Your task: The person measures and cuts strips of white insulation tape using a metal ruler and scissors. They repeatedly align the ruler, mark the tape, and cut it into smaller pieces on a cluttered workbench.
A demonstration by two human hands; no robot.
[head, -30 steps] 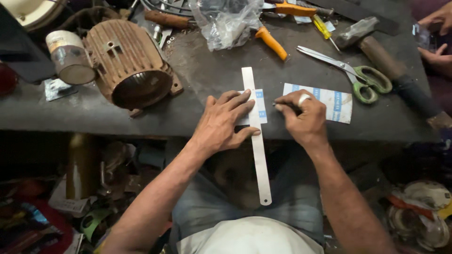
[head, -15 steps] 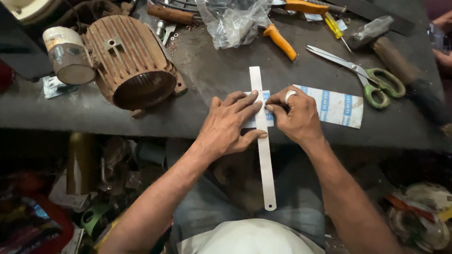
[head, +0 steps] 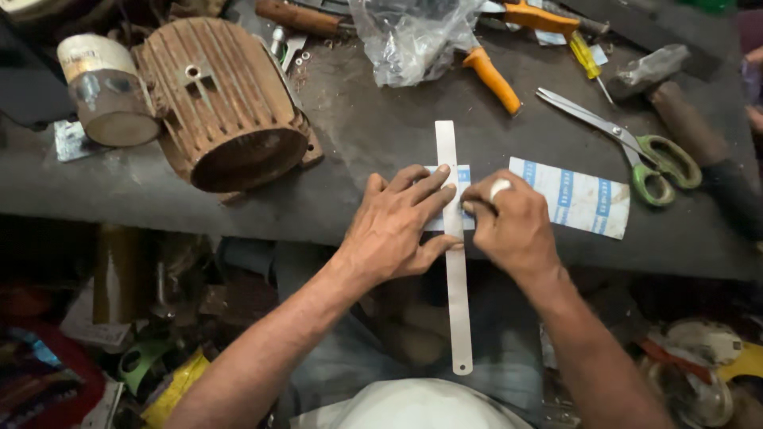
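A long metal ruler (head: 455, 302) lies across a white paper strip with blue bands (head: 576, 196) on the dark workbench (head: 373, 127), its near end hanging past the bench's front edge. My left hand (head: 401, 226) lies flat, fingers pressing the ruler onto the paper. Right beside the ruler's edge, my right hand (head: 509, 222) is curled with its fingertips pinched at the paper. Whatever it may grip is hidden by the fingers.
A rusty ribbed motor housing (head: 226, 103) lies at the left beside a tape-wrapped can (head: 107, 87). Green-handled scissors (head: 636, 151), a hammer (head: 675, 95), orange-handled tools (head: 493, 79) and a clear plastic bag (head: 413, 36) crowd the back. Clutter sits below the bench.
My right hand slid left along the paper until it met the ruler's edge. The left hand stayed pressed on the ruler. The view shifted slightly.
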